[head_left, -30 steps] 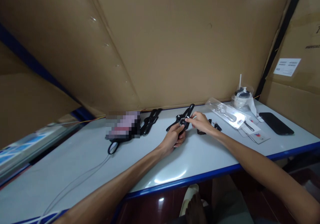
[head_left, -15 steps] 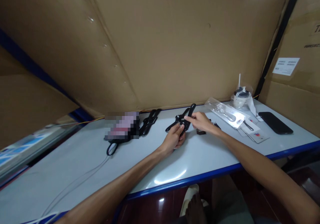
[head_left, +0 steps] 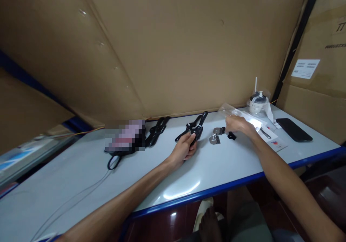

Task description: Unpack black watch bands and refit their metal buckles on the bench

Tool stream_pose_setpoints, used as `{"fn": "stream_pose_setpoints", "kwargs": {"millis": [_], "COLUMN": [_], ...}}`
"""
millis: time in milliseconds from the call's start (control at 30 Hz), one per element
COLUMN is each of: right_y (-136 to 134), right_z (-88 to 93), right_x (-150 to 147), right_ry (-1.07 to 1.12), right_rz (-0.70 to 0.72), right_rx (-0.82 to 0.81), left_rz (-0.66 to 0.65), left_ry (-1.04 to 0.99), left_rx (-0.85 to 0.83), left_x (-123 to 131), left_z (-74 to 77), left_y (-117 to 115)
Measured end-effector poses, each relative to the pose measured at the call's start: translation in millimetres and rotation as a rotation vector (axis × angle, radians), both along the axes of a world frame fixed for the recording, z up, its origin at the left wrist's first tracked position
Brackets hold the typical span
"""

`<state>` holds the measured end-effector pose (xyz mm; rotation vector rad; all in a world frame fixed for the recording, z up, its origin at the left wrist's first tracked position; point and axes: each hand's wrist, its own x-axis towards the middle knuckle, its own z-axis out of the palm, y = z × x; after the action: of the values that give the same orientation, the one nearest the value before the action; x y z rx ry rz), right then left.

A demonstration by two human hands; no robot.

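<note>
your left hand (head_left: 183,150) is clamped on a black two-handled tool (head_left: 199,129), thumb on top near its middle, the other fingers curled below. one handle juts away from you and slightly right; the hand covers the near end. gripped this way, the central part faces up towards you, presumably so it can be seen and reached from the right.

your right hand (head_left: 236,124) is well apart from the left, above the right part of the table (head_left: 151,173). its fingers are bent and drawn together, pointing left and down; whether anything is pinched between them, you cannot tell from this view. beneath and just left of the fingertips lie metal plates (head_left: 215,140); a small black piece (head_left: 231,136) lies below the hand. their spot between the two hands probably keeps them within easy reach.

pose: your left forearm slants in from lower left, wrist nearly straight, hand low over the table. your right forearm comes from lower right, angled up and left, wrist bent so the hand turns inward.

a second black tool (head_left: 188,129) lies behind the held one; more black tools (head_left: 159,131) sit together beside the black pouch (head_left: 138,137), likely grouped to leave working room. far right: a dark phone-like slab (head_left: 294,129).
</note>
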<state>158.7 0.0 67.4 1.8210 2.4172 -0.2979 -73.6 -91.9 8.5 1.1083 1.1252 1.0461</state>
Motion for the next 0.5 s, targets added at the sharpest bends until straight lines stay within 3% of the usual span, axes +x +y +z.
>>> {"fn": "stream_pose_setpoints", "kwargs": {"millis": [133, 300, 500], "right_y": [5, 9, 6], "right_z": [-4.7, -12.2, -10.8], "right_x": [-3, -2, -3], "right_ry": [-0.001, 0.056, 0.097], "right_rz": [0.03, 0.057, 0.056], "right_rx": [-0.051, 0.016, -0.03], "left_rz": [0.011, 0.012, 0.014], "left_ry": [0.011, 0.016, 0.021], "left_rx": [-0.01, -0.015, -0.017], "left_x": [1, 2, 1], "left_z": [0.8, 1.0, 0.1], "left_y": [0, 0, 1]}}
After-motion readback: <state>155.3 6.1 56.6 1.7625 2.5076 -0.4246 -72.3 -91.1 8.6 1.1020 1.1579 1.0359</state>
